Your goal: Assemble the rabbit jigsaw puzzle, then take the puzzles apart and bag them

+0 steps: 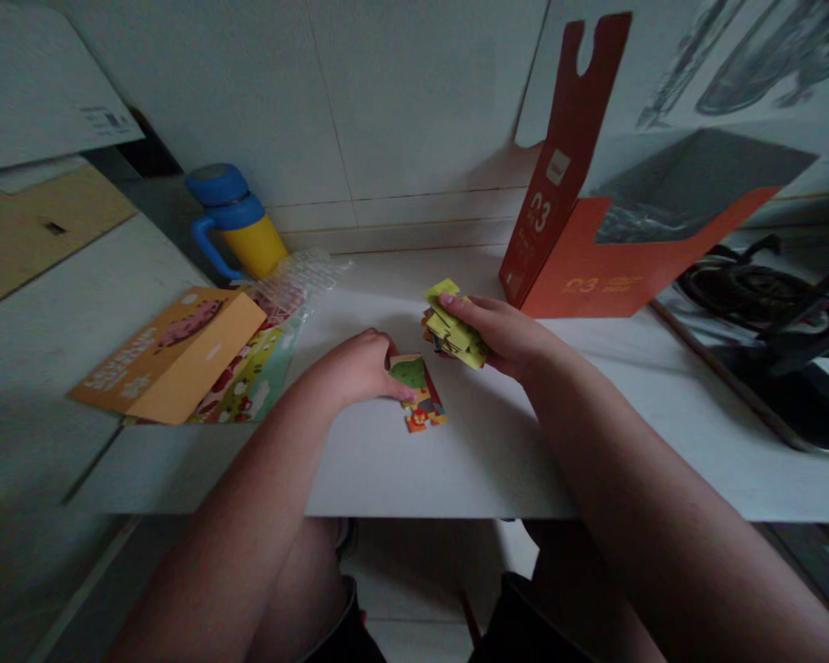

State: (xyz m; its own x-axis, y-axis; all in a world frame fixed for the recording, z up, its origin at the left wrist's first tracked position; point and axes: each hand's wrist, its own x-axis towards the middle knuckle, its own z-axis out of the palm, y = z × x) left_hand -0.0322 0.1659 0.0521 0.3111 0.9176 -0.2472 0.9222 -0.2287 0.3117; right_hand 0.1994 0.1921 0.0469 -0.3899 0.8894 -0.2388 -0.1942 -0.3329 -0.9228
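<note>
In my right hand (pixel 501 333) is a loose stack of jigsaw puzzle pieces (pixel 454 330), yellow-green backs upward, with the thumb pressed on top. This stack is held above the white table. My left hand (pixel 369 368) curls around the left side of a second small group of puzzle pieces (pixel 409 373), picture side up, with green and orange printing. The left thumb rests on these pieces; the other fingers are mostly hidden behind them. At the near end of the group an orange piece with a lion face (pixel 418 420) sticks out over the white table (pixel 387 470).
An open orange-red box (pixel 580 285) with clear plastic inside stands at the back right. On the left lie an orange envelope-like packet (pixel 180 345), colourful printed sheets (pixel 262 368) and clear wrap (pixel 310 276). Behind them stands a yellow and blue bottle (pixel 249 230). Black equipment (pixel 760 304) sits far right.
</note>
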